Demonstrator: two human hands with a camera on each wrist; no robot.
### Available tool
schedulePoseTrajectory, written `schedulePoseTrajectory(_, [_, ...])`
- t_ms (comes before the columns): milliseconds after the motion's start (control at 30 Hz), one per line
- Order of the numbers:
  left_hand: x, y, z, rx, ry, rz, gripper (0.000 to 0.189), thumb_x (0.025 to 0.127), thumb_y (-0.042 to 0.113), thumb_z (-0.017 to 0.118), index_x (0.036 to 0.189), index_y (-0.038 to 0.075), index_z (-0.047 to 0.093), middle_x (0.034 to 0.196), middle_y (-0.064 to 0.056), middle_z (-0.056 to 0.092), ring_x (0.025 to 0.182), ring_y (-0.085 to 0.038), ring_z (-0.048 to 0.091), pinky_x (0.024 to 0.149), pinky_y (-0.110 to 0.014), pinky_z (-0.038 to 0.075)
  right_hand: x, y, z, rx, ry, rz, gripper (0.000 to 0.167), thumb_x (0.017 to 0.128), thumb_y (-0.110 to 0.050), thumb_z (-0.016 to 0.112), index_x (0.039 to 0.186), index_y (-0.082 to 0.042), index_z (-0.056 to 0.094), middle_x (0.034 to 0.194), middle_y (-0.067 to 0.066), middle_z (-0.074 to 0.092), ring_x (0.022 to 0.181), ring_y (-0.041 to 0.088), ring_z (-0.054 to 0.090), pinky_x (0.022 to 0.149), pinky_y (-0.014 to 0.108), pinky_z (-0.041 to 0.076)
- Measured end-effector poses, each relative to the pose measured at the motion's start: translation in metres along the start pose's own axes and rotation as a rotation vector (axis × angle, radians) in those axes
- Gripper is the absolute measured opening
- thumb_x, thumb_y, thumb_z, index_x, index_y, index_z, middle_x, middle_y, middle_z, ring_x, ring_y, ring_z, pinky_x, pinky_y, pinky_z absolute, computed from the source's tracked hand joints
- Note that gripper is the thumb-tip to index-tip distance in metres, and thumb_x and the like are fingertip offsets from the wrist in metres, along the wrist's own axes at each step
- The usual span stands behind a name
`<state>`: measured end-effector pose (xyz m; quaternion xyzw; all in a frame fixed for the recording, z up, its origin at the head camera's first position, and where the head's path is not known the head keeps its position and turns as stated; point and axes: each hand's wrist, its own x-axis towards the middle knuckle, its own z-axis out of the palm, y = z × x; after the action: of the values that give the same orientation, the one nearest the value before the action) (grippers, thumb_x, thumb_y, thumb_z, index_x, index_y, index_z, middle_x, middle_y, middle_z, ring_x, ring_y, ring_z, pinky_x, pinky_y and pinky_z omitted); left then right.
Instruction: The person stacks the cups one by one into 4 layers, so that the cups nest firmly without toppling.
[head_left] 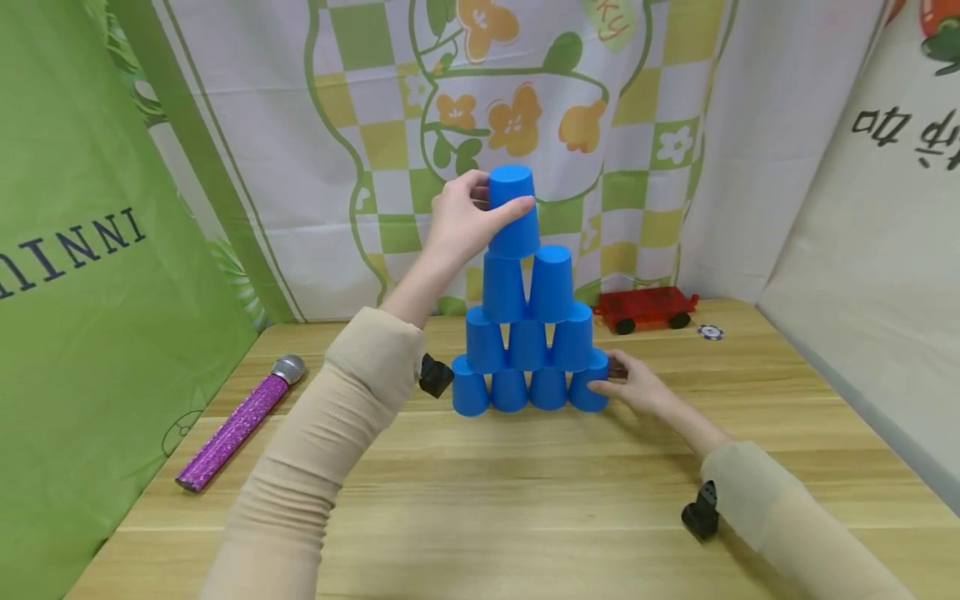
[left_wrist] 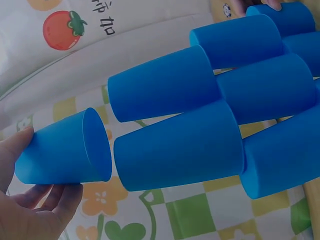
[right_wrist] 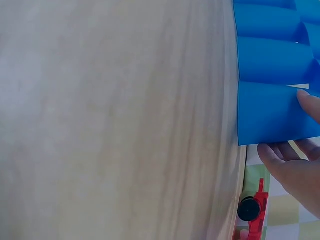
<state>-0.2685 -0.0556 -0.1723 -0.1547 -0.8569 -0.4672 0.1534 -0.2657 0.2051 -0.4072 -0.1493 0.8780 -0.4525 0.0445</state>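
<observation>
My left hand (head_left: pixel 467 215) grips an upside-down blue plastic cup (head_left: pixel 514 229), thumb on one side and fingers on the other. A small gap shows in the left wrist view between this held cup (left_wrist: pixel 60 150) and the upper-left cup (left_wrist: pixel 175 147) of the stack. Below stands a pyramid of upside-down blue cups: two on top, three under them (head_left: pixel 527 343), several in the bottom row (head_left: pixel 509 390). Low at the right end, my right hand (head_left: pixel 636 385) holds the bottom corner cup (head_left: pixel 587 393) between thumb and fingers; that cup (right_wrist: pixel 275 112) stands on the table.
A microphone with a glittery purple handle (head_left: pixel 238 425) lies on the wooden table (head_left: pixel 480 508) at the left. Behind the pyramid to the right are a red toy wagon (head_left: pixel 647 309) and a poker chip (head_left: pixel 710 332). Printed curtains (head_left: pixel 285 150) enclose the table's back and sides.
</observation>
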Motion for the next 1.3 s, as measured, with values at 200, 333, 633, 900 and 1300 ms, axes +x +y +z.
schedulePoseTrajectory(200, [0.008, 0.0, 0.011, 0.028, -0.012, -0.009, 0.058, 0.083, 0.044, 0.068, 0.127, 0.008, 0.052, 0.123, -0.009, 0.061, 0.11, -0.02, 0.059, 0.093, -0.035, 0.052, 0.0, 0.001, 0.0, -0.005, 0.0, -0.003, 0.058, 0.092, -0.023, 0.061, 0.135, 0.008, 0.038, 0.133, 0.031, 0.047, 0.123, 0.046, 0.046, 0.099, 0.055, 0.044])
schedulePoseTrajectory(333, [0.01, -0.002, 0.017, 0.034, -0.013, -0.011, 0.059, 0.083, 0.044, 0.068, 0.127, 0.009, 0.052, 0.123, -0.008, 0.061, 0.111, -0.02, 0.059, 0.093, -0.035, 0.051, 0.0, 0.0, -0.001, -0.013, 0.002, -0.004, 0.058, 0.092, -0.024, 0.062, 0.134, 0.007, 0.039, 0.132, 0.031, 0.048, 0.123, 0.046, 0.046, 0.1, 0.055, 0.044])
schedulePoseTrajectory(633, [0.012, -0.008, 0.018, 0.023, -0.007, -0.029, 0.06, 0.083, 0.044, 0.068, 0.129, 0.009, 0.051, 0.124, -0.008, 0.06, 0.113, -0.02, 0.058, 0.093, -0.035, 0.051, 0.001, -0.005, -0.003, -0.018, -0.007, -0.019, 0.056, 0.092, -0.024, 0.061, 0.134, 0.007, 0.039, 0.133, 0.031, 0.048, 0.124, 0.046, 0.045, 0.101, 0.056, 0.042])
schedulePoseTrajectory(900, [0.012, -0.01, 0.019, 0.051, -0.02, -0.049, 0.063, 0.083, 0.045, 0.067, 0.131, 0.009, 0.049, 0.127, -0.009, 0.059, 0.115, -0.021, 0.057, 0.095, -0.036, 0.05, 0.002, -0.003, -0.004, -0.016, -0.01, -0.022, 0.057, 0.092, -0.022, 0.061, 0.134, 0.009, 0.038, 0.132, 0.031, 0.048, 0.123, 0.046, 0.046, 0.1, 0.055, 0.043])
schedulePoseTrajectory(1300, [0.012, -0.013, 0.023, 0.046, -0.045, -0.049, 0.065, 0.083, 0.047, 0.068, 0.132, 0.009, 0.049, 0.126, -0.009, 0.059, 0.113, -0.021, 0.057, 0.094, -0.038, 0.051, 0.0, 0.002, -0.003, -0.004, -0.012, -0.018, 0.058, 0.092, -0.023, 0.061, 0.135, 0.009, 0.037, 0.133, 0.032, 0.047, 0.123, 0.046, 0.046, 0.1, 0.055, 0.043])
